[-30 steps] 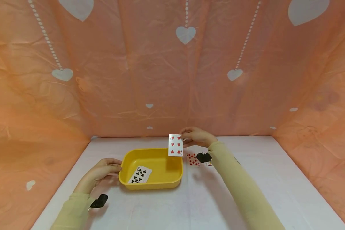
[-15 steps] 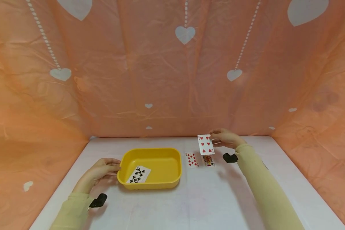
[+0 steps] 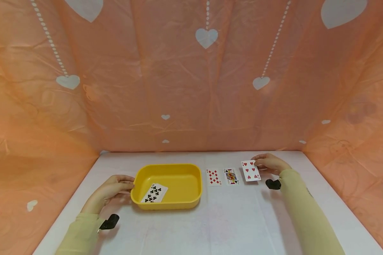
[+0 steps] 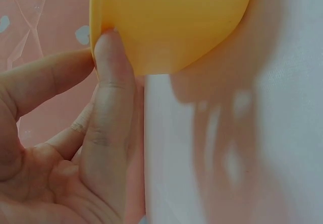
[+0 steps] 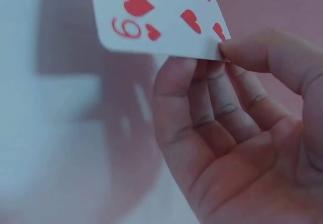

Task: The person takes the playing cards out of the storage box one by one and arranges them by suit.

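A six of hearts playing card (image 3: 250,170) is pinched at its right edge by my right hand (image 3: 269,163), tilted just above the table on the right. In the right wrist view, thumb and fingers meet at the edge of that card (image 5: 156,22). My left hand (image 3: 115,187) pinches the left rim of a yellow tray (image 3: 169,205); the left wrist view has thumb and fingers on either side of the tray wall (image 4: 171,27). Inside the tray, at its front left, lie clubs cards (image 3: 154,193), a black clubs face on top.
Face up on the white table (image 3: 191,233), right of the tray, lie a diamonds card (image 3: 214,177) and a jack-like face card of spades (image 3: 231,176), side by side. An orange cloth (image 3: 185,88) with white hearts rises behind the table and along both sides.
The six of hearts has travelled right in my right hand, from over the tray's right rim past the two cards, and lower. My left hand stays on the tray.
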